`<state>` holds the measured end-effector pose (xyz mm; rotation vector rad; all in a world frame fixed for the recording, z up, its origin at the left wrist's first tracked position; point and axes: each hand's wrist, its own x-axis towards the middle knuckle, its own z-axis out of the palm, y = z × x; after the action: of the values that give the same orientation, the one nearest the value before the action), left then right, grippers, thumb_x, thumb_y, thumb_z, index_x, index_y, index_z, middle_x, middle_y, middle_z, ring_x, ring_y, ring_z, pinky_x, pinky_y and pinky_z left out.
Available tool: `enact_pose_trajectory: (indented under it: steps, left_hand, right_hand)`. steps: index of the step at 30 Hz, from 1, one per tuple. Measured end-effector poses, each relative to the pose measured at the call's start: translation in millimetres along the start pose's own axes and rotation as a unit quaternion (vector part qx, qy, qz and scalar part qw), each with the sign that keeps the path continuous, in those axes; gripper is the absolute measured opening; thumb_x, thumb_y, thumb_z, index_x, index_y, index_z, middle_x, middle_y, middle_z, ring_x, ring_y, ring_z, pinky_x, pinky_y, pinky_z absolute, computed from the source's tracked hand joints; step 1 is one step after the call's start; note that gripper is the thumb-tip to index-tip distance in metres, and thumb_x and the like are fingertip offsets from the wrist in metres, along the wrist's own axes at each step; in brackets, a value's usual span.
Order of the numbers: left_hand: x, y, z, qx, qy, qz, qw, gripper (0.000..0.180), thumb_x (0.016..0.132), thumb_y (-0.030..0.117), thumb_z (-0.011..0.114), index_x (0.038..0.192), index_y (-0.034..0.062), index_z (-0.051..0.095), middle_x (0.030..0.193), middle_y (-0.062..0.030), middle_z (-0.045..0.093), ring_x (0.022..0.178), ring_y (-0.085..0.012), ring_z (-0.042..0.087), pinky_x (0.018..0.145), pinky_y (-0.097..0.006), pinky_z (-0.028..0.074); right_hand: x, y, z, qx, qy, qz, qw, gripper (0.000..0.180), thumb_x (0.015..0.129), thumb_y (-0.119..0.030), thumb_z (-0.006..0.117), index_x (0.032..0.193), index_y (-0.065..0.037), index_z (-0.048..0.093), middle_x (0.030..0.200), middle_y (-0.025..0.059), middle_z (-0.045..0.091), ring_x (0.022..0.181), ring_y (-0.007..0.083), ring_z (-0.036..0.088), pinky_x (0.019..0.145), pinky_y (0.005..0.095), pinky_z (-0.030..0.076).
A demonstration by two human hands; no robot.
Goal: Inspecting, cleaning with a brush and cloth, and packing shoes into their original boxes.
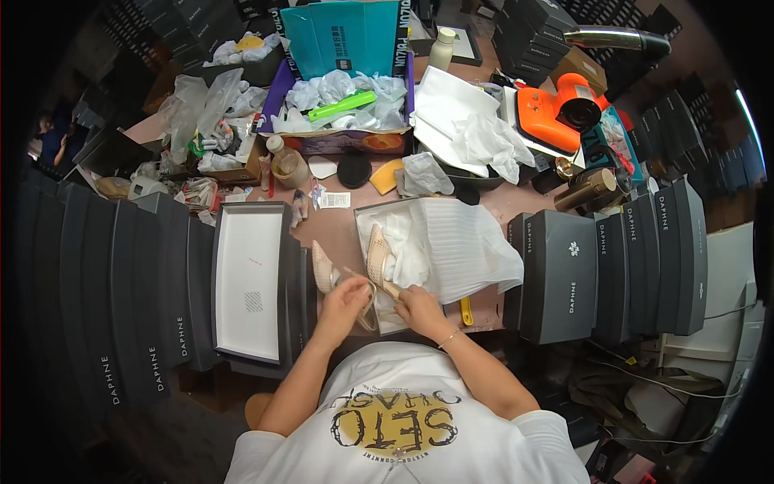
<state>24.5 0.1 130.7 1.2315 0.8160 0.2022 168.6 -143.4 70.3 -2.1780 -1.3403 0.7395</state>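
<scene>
Two beige, pointed, woven-looking women's shoes are in front of me. One shoe (376, 256) lies toe away over an open shoebox (393, 326) lined with white tissue (411, 262). My right hand (420, 310) is closed round its heel end. The other shoe (322, 266) is just left of the box, its rear partly hidden by my left hand (347, 299). The fingers of my left hand are pinched on a thin beige strap (370, 310) that loops down between the hands; which shoe it belongs to is unclear. Ribbed white wrapping (466, 246) spreads over the box's right side.
A white-lined box lid (248, 282) stands at the left, beside rows of dark shoeboxes (165, 282). More shoeboxes (558, 278) line the right. Behind are a purple carton (339, 143), a jar (289, 165) and an orange machine (548, 117). A yellow-handled tool (466, 311) lies near my right hand.
</scene>
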Motion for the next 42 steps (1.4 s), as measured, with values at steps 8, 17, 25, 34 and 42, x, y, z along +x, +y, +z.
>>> enact_pose_trajectory:
  steps: [8,17,25,34,42]
  left_hand:
    - [31,-31,31,-0.289,0.067,-0.147,0.944,0.036,0.090,0.020,0.051,0.119,-0.0016,0.046,0.109,-0.0164,0.057,0.088,-0.0233,0.063,0.080,-0.038,0.053]
    - [2,-19,20,-0.429,-0.074,-0.216,0.874,0.036,0.085,0.014,0.047,0.117,-0.0035,0.047,0.105,-0.0164,0.058,0.095,-0.0282,0.061,0.086,-0.041,0.052]
    - [-8,-18,10,-0.460,-0.110,-0.239,0.848,0.035,0.084,0.009,0.044,0.118,-0.0012,0.047,0.102,-0.0151,0.059,0.092,-0.0263,0.063,0.085,-0.041,0.054]
    - [-13,-8,-6,-0.472,-0.086,-0.189,0.856,0.046,0.086,0.032,0.050,0.116,-0.0033,0.053,0.093,-0.0133,0.061,0.080,-0.0243,0.063,0.074,-0.041,0.055]
    - [-24,-9,-35,-0.402,0.025,-0.134,0.905,0.051,0.093,0.047,0.051,0.110,-0.0005,0.055,0.087,-0.0089,0.060,0.074,-0.0172,0.062,0.065,-0.029,0.056]
  right_hand:
    - [-12,-73,-58,0.250,-0.030,-0.138,0.958,0.018,0.080,-0.013,0.066,0.094,-0.002,0.062,0.098,0.0164,0.060,0.082,0.0338,0.059,0.074,0.0380,0.049]
    - [31,-56,-72,-0.090,-0.012,-0.139,0.986,0.029,0.079,-0.018,0.066,0.107,-0.012,0.059,0.090,0.0094,0.056,0.077,0.0289,0.060,0.064,0.0382,0.048]
    - [41,-67,-61,-0.191,0.047,-0.204,0.959,0.024,0.079,-0.021,0.065,0.098,-0.008,0.063,0.093,0.0082,0.054,0.097,0.0260,0.056,0.079,0.0415,0.043]
    - [39,-11,-103,0.508,0.007,0.053,0.860,0.020,0.088,-0.014,0.062,0.099,0.002,0.060,0.112,0.0127,0.057,0.102,0.0181,0.055,0.082,0.0311,0.045]
    - [59,8,-56,0.039,0.208,-0.072,0.975,0.019,0.082,-0.014,0.062,0.093,0.002,0.062,0.082,0.0132,0.064,0.083,0.0360,0.061,0.077,0.0389,0.050]
